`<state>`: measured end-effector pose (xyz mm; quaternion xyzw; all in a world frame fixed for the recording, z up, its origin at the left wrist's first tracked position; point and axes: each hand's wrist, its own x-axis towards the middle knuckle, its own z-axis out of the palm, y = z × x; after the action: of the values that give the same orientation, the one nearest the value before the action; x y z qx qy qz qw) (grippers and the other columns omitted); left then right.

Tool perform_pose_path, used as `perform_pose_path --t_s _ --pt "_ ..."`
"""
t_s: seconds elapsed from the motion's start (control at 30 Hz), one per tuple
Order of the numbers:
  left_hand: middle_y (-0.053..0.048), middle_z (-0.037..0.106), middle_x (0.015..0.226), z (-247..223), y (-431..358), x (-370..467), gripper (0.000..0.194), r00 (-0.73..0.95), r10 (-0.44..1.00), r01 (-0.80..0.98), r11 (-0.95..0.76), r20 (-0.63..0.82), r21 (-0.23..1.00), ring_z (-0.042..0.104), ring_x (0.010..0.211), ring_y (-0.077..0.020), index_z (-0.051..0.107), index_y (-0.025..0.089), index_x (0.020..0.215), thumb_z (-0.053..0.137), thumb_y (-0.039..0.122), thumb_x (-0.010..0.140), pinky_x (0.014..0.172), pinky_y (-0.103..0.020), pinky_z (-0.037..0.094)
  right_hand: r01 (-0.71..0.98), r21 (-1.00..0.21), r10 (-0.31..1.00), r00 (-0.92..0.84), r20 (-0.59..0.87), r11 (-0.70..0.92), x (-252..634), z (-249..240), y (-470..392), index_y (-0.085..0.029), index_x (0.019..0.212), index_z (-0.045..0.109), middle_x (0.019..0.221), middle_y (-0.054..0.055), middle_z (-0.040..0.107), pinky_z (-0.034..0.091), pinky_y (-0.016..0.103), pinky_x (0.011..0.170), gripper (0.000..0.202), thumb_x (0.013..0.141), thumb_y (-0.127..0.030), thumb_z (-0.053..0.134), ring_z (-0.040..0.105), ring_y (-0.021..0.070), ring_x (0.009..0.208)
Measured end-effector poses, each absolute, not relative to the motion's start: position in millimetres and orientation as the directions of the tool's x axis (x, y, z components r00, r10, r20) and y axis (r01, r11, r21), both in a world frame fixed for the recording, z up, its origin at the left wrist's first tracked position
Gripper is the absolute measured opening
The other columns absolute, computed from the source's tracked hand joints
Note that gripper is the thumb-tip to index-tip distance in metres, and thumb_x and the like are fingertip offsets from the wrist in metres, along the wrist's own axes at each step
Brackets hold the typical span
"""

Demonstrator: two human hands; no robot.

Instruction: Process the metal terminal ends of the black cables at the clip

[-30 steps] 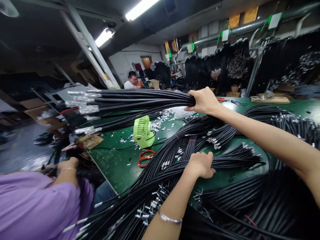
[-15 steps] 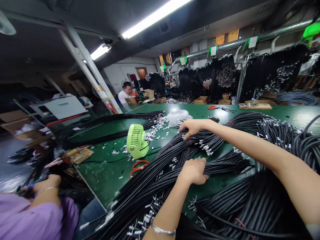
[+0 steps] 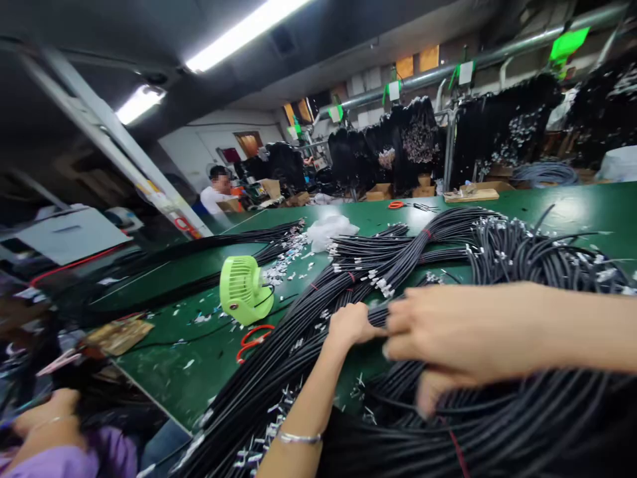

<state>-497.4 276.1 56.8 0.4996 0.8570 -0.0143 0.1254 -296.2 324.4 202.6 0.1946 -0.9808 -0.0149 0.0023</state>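
1. Across the green surface (image 3: 184, 372), long bundles of black cables (image 3: 288, 338) are spread, with pale ends turned several ways; some bundles are bound by red ties (image 3: 458, 451).

2. By the left grip (image 3: 351, 323) (a bare hand, with a silver bracelet (image 3: 299, 438) worn at its wrist), part of the cables near the middle is covered. Its thumb is stretched toward the right and its fingers are partly hidden, so whether the cables are clasped cannot be told.

3. Just beside it, the right grip (image 3: 448, 332) is blurred and is seen in front of more cables. Its thumb is pointed downward and parted from the fingers, so it is left open.

4. Left of the main bundle, a light green fan (image 3: 241, 285) is stood upright; red scissors (image 3: 256, 340) are laid just beside the cables.

5. Behind the fan, white scraps (image 3: 279, 271) are scattered near a crumpled translucent bag (image 3: 331, 231).

6. Toward the far edge, a wooden board (image 3: 472, 195) is placed.

7. At the lower left, a co-worker's hand (image 3: 57, 411) and purple sleeve (image 3: 64, 461) are shown.
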Motion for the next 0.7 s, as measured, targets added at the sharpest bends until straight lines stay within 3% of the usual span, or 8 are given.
perform_pose_path --t_s 0.07,0.13,0.23,0.4,0.53,0.7 --pt "-0.017 0.064 0.112 55 278 -499 0.074 -0.469 0.846 0.863 0.5 -0.253 0.072 0.061 0.105 -0.0352 0.063 0.017 0.111 0.064 0.068 0.057 0.089 -0.043 0.049 -0.281 -0.043 -0.278 -0.959 0.065 0.959 -239 173 316 -0.019 0.102 0.064 0.103 0.005 0.063 0.042 0.031 0.077 0.032 0.081 -0.043 0.064 0.056 0.0196 0.094" --pt "-0.016 0.063 0.115 55 280 -499 0.074 -0.467 0.843 0.87 0.492 -0.267 0.032 0.06 0.107 -0.0348 0.061 0.019 0.117 0.066 0.063 0.057 0.09 -0.043 0.049 -0.261 -0.038 -0.248 -0.947 0.206 0.964 -195 147 308 -0.016 0.126 0.053 0.124 0.009 0.056 0.04 0.033 0.088 0.053 0.079 -0.037 0.066 0.052 0.0215 0.108" --pt "-0.016 0.063 0.115 57 281 -492 0.072 -0.471 0.846 0.878 0.477 -0.25 -0.037 0.06 0.107 -0.034 0.06 0.02 0.12 0.066 0.059 0.06 0.09 -0.043 0.049 -0.179 -0.043 -0.162 -0.951 0.263 0.983 -167 119 297 -0.016 0.141 0.038 0.141 0.009 0.043 0.033 0.042 0.097 0.072 0.081 -0.052 0.057 0.047 0.0259 0.116" --pt "-0.013 0.067 0.099 65 271 -457 0.034 -0.472 0.875 0.879 0.459 -0.103 -0.129 0.063 0.099 -0.027 0.065 0.016 0.104 0.06 0.033 0.074 0.087 -0.041 0.05 -0.166 -0.098 -0.123 -0.93 0.345 0.981 -167 100 297 -0.018 0.142 0.034 0.136 0.01 0.045 0.033 0.042 0.092 0.078 0.082 -0.066 0.046 0.047 0.0258 0.108" --pt "-0.01 0.066 0.096 85 257 -436 0.031 -0.499 0.866 0.859 0.496 0.007 -0.13 0.063 0.094 -0.02 0.064 0.012 0.101 0.062 0.031 0.077 0.086 -0.039 0.05 -0.142 -0.072 -0.102 -0.914 0.392 0.987 -167 91 302 -0.021 0.142 0.035 0.128 0.011 0.048 0.033 0.042 0.091 0.083 0.077 -0.072 0.047 0.047 0.0267 0.105" --pt "-0.008 0.068 0.086 155 212 -431 0.025 -0.552 0.791 0.801 0.591 0.265 -0.096 0.065 0.087 -0.0207 0.066 0.019 0.096 0.059 0.028 0.074 0.078 -0.03 0.049 -0.137 -0.013 -0.117 -0.89 0.44 0.991 -163 83 303 -0.018 0.139 0.039 0.116 0.013 0.052 0.035 0.04 0.087 0.089 0.074 -0.078 0.045 0.048 0.0263 0.1"
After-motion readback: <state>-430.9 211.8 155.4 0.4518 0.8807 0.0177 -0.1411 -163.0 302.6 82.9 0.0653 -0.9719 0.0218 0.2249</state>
